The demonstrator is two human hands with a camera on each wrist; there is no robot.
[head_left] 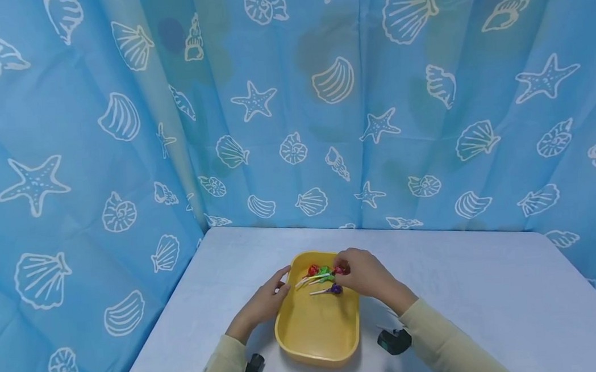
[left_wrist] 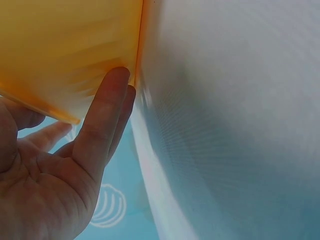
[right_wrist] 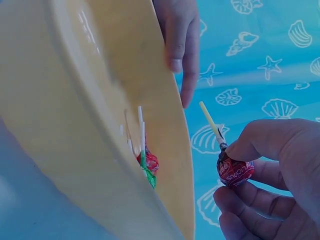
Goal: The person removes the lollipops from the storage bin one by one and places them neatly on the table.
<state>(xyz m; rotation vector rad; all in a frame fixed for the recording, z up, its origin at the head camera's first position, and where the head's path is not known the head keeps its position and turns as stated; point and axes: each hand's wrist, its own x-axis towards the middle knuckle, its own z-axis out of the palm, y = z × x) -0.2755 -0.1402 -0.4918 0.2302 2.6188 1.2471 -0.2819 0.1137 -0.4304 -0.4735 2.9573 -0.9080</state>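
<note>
A yellow tray [head_left: 317, 333] stands on the white table. My right hand [head_left: 365, 273] is over the tray's far right part, and thumb and fingers pinch a dark red wrapped lollipop [right_wrist: 235, 171] by its head, its pale yellow stick pointing up in the right wrist view. Inside the tray's far half lie a red lollipop [head_left: 313, 270], a green lollipop [head_left: 325, 275] and a purple lollipop [head_left: 336, 289] with white sticks. At the tray's left side rests my left hand [head_left: 265, 302]. In the left wrist view its straight fingers [left_wrist: 102, 120] lie against the tray's outer wall.
Blue curtains [head_left: 293, 112] with white shell and starfish prints hang behind the table and along its left side. A small black device [head_left: 254, 365] sits by the left wrist, and another dark device [head_left: 394, 341] is by the right wrist. White tabletop [head_left: 478, 289] extends to the right.
</note>
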